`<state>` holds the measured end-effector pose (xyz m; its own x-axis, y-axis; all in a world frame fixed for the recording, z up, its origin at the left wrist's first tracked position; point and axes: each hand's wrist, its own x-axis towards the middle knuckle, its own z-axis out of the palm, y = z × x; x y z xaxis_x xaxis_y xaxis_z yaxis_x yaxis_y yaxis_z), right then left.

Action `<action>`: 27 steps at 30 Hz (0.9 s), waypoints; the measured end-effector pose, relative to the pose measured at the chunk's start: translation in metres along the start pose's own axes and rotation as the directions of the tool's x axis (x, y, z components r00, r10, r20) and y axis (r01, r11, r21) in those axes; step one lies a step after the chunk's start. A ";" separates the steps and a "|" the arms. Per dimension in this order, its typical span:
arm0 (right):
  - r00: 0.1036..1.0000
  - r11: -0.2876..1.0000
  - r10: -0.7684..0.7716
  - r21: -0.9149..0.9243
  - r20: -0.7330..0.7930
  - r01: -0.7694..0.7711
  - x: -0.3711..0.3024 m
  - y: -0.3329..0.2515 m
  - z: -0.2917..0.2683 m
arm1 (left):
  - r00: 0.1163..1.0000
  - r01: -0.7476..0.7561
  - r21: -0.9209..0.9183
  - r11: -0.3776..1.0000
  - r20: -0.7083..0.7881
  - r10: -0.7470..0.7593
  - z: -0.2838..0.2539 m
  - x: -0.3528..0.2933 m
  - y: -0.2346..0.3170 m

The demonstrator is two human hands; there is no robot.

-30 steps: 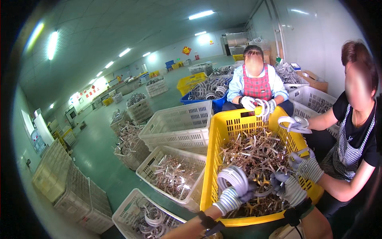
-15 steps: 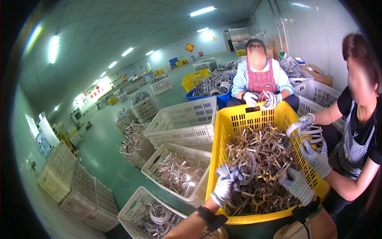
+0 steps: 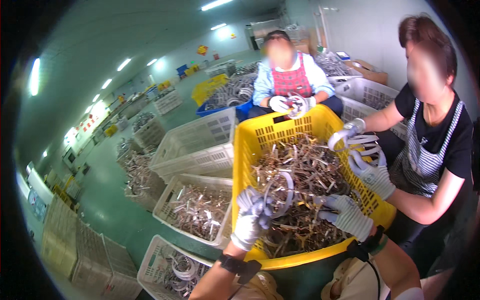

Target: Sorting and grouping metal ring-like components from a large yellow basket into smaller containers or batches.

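Note:
My left hand [image 3: 253, 212], in a striped knit glove with grey fingertips, is closed on a curved grey ring-shaped band [image 3: 286, 196]. The band stands up over the left side of a yellow crate [image 3: 241, 165]. Closed fingers of my right hand [image 3: 348, 216], gloved the same way, point into the heap at the crate's near right; whatever they pinch is too small to make out. Tangled metal strips and clips [image 3: 305, 162], silver and brassy, fill the crate.
At right a co-worker's gloved hands [image 3: 374, 175] hold several grey bands [image 3: 367, 145] over the crate rim. Across the crate another person's gloved hands [image 3: 295, 105] hold a band. White crates of metal parts [image 3: 162, 210] and rings [image 3: 145, 265] stand at left.
The view has turned to the right, so the scene sits further left. My left hand has lifted the band more upright; my right hand stays over the heap.

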<state>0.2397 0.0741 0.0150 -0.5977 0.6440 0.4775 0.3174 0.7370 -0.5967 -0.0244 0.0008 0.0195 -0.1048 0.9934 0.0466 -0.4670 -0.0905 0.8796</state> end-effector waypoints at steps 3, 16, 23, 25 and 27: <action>0.995 0.984 0.096 0.146 0.036 -0.100 -0.001 -0.004 -0.003 | 1.000 -0.008 0.094 0.996 0.021 0.006 -0.003 0.002 -0.001; 0.975 0.967 0.192 0.149 0.111 -0.207 -0.009 -0.001 -0.008 | 0.989 -0.122 0.558 0.821 0.142 0.051 0.022 -0.018 0.008; 0.895 0.767 0.351 0.465 0.274 -0.443 -0.005 -0.005 -0.019 | 0.929 -0.367 0.792 0.487 0.334 0.157 0.009 -0.008 0.007; 0.903 0.745 0.347 0.511 0.255 -0.430 -0.009 0.004 -0.013 | 0.944 -0.329 0.745 0.580 0.257 0.205 0.005 -0.007 0.000; 0.911 0.721 0.339 0.558 0.234 -0.411 -0.013 0.010 -0.004 | 0.950 -0.313 0.728 0.610 0.235 0.207 0.009 -0.006 -0.001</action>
<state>0.2536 0.0741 0.0049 -0.6093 0.7887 0.0821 0.0640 0.1521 -0.9863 -0.0157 -0.0045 0.0224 0.0101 0.9414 0.3373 0.3867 -0.3147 0.8668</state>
